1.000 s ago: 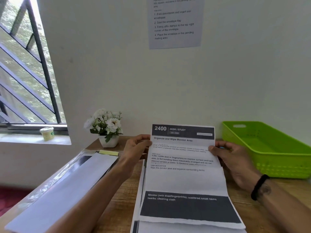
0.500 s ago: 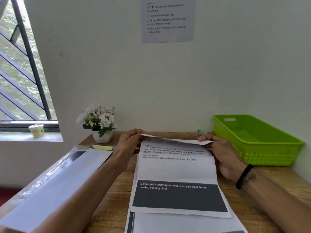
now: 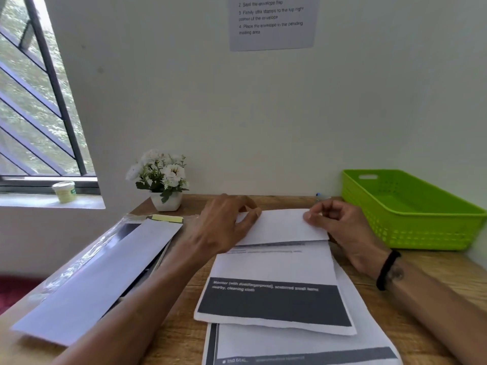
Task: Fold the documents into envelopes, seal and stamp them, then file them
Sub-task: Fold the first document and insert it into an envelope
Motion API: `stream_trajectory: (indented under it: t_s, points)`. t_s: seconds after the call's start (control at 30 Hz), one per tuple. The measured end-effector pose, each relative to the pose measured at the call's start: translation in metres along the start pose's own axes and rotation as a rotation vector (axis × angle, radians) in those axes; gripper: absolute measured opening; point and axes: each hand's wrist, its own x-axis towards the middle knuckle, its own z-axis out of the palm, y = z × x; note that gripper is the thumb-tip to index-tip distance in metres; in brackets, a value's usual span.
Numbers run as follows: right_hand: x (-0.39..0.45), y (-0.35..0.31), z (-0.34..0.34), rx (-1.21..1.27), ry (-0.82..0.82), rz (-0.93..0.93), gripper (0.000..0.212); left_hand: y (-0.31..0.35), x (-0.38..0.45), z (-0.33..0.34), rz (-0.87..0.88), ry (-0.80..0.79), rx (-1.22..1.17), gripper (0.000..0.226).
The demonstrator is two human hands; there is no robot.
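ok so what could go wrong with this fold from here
1. The folded flap is held only at its two ends, by the left hand and right hand; the crease may come out crooked.
2. The sheet lies on other loose papers, so pressing could make it slide.

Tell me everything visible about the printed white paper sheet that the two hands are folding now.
The printed white paper sheet lies on another printed sheet on the wooden desk. Its far part is folded toward the person, blank back upward. A dark band with white text crosses its near part. The left hand presses the fold; the right hand pinches its right edge.
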Motion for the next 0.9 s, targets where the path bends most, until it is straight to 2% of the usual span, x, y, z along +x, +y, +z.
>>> stream_trajectory:
  t_s: [0.13, 0.2, 0.27, 0.33, 0.47, 0.63, 0.9]
  points:
    - [-0.002, 0.004, 0.003, -0.05, -0.028, -0.063, 0.029, 0.009, 0.001, 0.002, 0.103, 0.003, -0.038, 0.027]
    - [-0.003, 0.003, 0.004, -0.218, -0.029, -0.148, 0.031, 0.012, 0.002, 0.002, 0.143, -0.005, -0.032, 0.023]
    - [-0.004, 0.001, 0.003, -0.55, 0.015, -0.355, 0.027, 0.016, 0.002, 0.001, 0.218, 0.016, 0.011, 0.021]
    - [-0.004, -0.004, 0.004, -0.821, 0.035, -0.645, 0.02, 0.021, 0.001, 0.002, 0.29, 0.059, 0.055, 0.021]
    - [-0.005, -0.006, 0.013, -0.948, -0.043, -0.866, 0.012, 0.03, -0.004, 0.006, 0.348, 0.104, 0.075, 0.026]
    - [-0.005, -0.005, 0.014, -0.997, -0.126, -0.865, 0.018, 0.03, -0.005, 0.006, 0.352, 0.116, 0.094, 0.025]
    - [0.0, -0.001, 0.003, -0.929, -0.046, -0.824, 0.015, 0.01, -0.002, 0.001, 0.262, 0.1, 0.078, 0.016]
